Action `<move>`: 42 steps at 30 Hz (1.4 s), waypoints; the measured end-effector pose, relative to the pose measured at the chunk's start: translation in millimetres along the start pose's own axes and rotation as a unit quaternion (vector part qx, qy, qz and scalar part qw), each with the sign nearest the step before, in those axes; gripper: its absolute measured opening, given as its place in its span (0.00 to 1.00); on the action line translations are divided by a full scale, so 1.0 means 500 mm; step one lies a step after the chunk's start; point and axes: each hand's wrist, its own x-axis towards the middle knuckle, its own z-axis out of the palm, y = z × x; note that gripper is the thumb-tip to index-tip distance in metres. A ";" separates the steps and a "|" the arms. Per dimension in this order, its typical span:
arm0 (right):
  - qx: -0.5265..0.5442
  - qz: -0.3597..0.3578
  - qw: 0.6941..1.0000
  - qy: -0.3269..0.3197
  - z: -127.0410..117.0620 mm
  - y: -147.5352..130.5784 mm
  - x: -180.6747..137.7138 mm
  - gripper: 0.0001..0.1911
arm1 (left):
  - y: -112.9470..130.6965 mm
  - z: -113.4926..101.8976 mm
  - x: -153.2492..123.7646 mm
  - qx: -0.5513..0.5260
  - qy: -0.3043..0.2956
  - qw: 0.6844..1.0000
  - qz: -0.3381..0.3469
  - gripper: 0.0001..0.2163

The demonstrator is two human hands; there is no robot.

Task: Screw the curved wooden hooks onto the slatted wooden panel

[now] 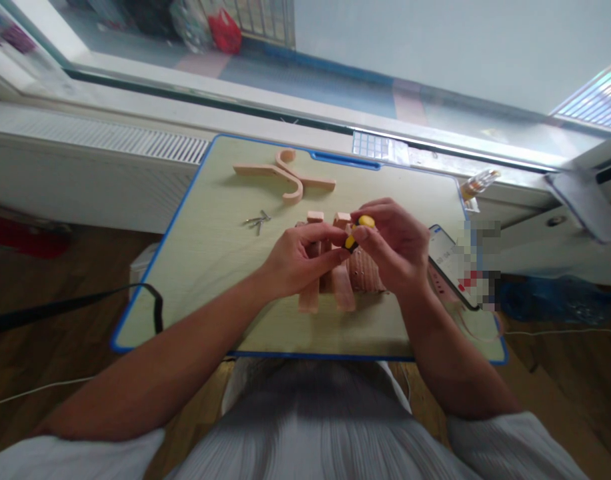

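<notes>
My left hand (305, 257) and my right hand (393, 243) meet over the table, fingers pinched on a small yellow-and-black tool (366, 221). Its working end, if it has one, is hidden by the fingers. Below them lie a flat wooden strip (309, 298), a second wooden strip (343, 293) and a brown ribbed piece with small holes (370, 272), all partly covered by the hands. Several metal screws (258, 220) lie in a loose pile to the left. Farther back rest two curved wooden hooks (285, 175), crossed or touching.
The pale tabletop (195, 247) has a blue rim. At its right side lies a phone (450, 263), partly blurred out. A clear bottle-like container (479, 183) stands at the back right corner. A black strap (155, 303) hangs over the left edge. Behind are a radiator (135, 143) and a window.
</notes>
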 end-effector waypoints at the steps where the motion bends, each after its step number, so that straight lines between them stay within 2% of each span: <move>1: 0.004 0.000 1.000 0.004 0.002 0.003 -0.001 0.07 | 0.000 0.001 -0.001 0.004 0.001 1.000 0.001 0.16; 6: 0.037 0.004 0.999 0.005 0.010 0.011 -0.005 0.10 | 0.004 0.007 0.001 0.009 0.006 1.000 0.005 0.17; 11: -0.001 0.015 1.000 -0.015 0.001 0.004 -0.005 0.11 | 0.006 0.007 0.004 -0.002 0.006 1.000 -0.006 0.13; 15: 0.012 0.017 0.999 -0.039 -0.006 -0.010 -0.003 0.12 | 0.005 0.002 0.003 -0.004 0.001 1.000 -0.011 0.14; 25: -0.012 -0.001 1.000 -0.027 -0.001 -0.003 -0.002 0.08 | 0.006 0.004 -0.002 0.022 0.008 1.000 -0.015 0.15; 30: 0.039 0.008 0.999 -0.014 0.004 0.008 -0.007 0.12 | -0.003 0.006 0.001 0.002 0.017 1.000 0.004 0.17; 35: 0.030 0.018 0.999 -0.004 0.007 0.010 -0.008 0.15 | -0.004 0.008 0.000 -0.009 0.016 1.000 0.005 0.16; 42: 0.007 0.019 0.999 -0.038 -0.003 -0.009 -0.002 0.10 | 0.009 0.007 0.003 -0.031 0.009 0.999 -0.003 0.15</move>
